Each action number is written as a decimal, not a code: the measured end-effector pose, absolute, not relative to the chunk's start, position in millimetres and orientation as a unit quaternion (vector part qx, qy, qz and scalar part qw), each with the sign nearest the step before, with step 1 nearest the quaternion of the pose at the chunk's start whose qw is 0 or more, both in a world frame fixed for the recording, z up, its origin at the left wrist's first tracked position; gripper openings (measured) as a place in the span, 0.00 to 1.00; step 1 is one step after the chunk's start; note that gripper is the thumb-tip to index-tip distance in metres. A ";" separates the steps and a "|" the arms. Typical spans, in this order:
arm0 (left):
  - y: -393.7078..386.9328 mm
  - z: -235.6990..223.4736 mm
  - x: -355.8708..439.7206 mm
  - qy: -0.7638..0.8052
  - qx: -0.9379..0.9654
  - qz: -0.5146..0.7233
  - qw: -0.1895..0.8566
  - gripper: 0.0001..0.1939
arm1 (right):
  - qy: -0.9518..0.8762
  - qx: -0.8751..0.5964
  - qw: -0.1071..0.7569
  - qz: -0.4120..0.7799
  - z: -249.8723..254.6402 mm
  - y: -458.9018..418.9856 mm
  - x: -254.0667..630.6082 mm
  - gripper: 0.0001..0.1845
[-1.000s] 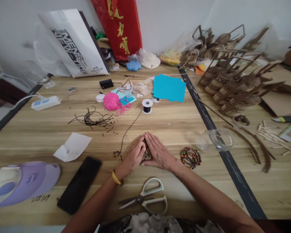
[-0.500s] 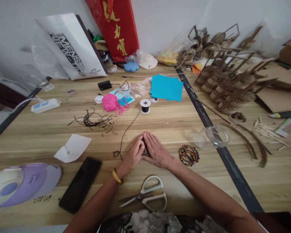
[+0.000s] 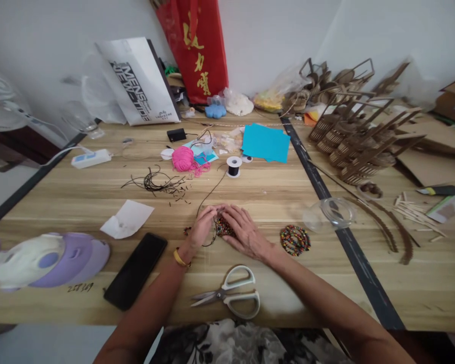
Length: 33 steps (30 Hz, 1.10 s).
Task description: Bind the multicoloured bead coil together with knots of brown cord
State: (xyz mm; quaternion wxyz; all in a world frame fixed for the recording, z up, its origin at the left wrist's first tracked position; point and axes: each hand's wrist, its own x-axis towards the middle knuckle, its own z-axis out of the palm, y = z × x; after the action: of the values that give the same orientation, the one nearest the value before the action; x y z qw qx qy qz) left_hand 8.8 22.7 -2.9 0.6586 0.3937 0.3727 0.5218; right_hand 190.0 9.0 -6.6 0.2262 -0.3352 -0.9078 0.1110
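My left hand [image 3: 201, 228] and my right hand [image 3: 244, 233] rest on the wooden table [image 3: 250, 197] on either side of a small pile of coloured beads [image 3: 223, 227]. The left hand's fingers are curled, pinching at a thin dark cord [image 3: 212, 190] beside the beads. The right hand lies flat with its fingers stretched over the beads. The cord runs up to a black thread spool [image 3: 233, 166]. A coiled string of coloured beads [image 3: 294, 239] lies to the right of my right hand.
White-handled scissors [image 3: 231, 296] lie near the front edge. A black phone [image 3: 136, 269], a crumpled paper [image 3: 127, 219] and a purple-white device [image 3: 49, 258] sit at left. A clear plastic lid [image 3: 333, 212], pink yarn [image 3: 183, 158], blue paper [image 3: 265, 142] and wooden frames [image 3: 360, 131] lie farther off.
The hands have parted slightly, so more of the bead pile shows between them. The left hand has shifted left onto the cord. The camera has moved, and the scene sits further right.
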 end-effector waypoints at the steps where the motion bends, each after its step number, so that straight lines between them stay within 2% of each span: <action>1: 23.2 -1.4 7.8 0.372 0.381 0.524 0.665 0.06 | -0.914 -0.320 0.226 0.107 -3.5 7.1 186.5 0.27; 5: 24.3 4.5 0.9 0.366 0.366 0.522 0.678 0.06 | -0.935 -0.268 0.216 0.088 3.4 1.9 171.0 0.14; 8: 24.4 6.8 -3.4 0.371 0.372 0.511 0.680 0.06 | -0.946 -0.243 0.206 0.066 1.5 1.6 159.4 0.09; 16: 24.7 5.2 -4.3 0.372 0.393 0.514 0.666 0.05 | -0.950 -0.244 0.193 0.034 -8.5 8.8 147.6 0.11; 22: 23.7 -2.6 -5.6 0.401 0.444 0.503 0.624 0.07 | -0.939 -0.257 0.216 0.076 -6.6 5.1 162.2 0.11; 24: 21.4 -2.4 -5.1 0.427 0.502 0.484 0.576 0.09 | -0.934 -0.263 0.223 0.095 -7.2 2.4 172.6 0.17; 28: 16.3 0.4 1.5 0.468 0.610 0.411 0.490 0.10 | -0.904 -0.349 0.227 0.101 -15.5 1.2 195.9 0.43; 33: 13.1 -3.9 15.2 0.485 0.685 0.347 0.419 0.10 | -0.900 -0.370 0.206 0.102 -26.6 9.3 202.9 0.58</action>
State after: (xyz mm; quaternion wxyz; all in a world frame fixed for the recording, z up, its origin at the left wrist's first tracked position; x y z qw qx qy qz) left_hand 15.2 13.1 -3.9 0.4188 0.6853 0.4845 0.3467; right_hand 202.9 9.3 -26.6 0.2064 -0.3699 -0.9001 0.1018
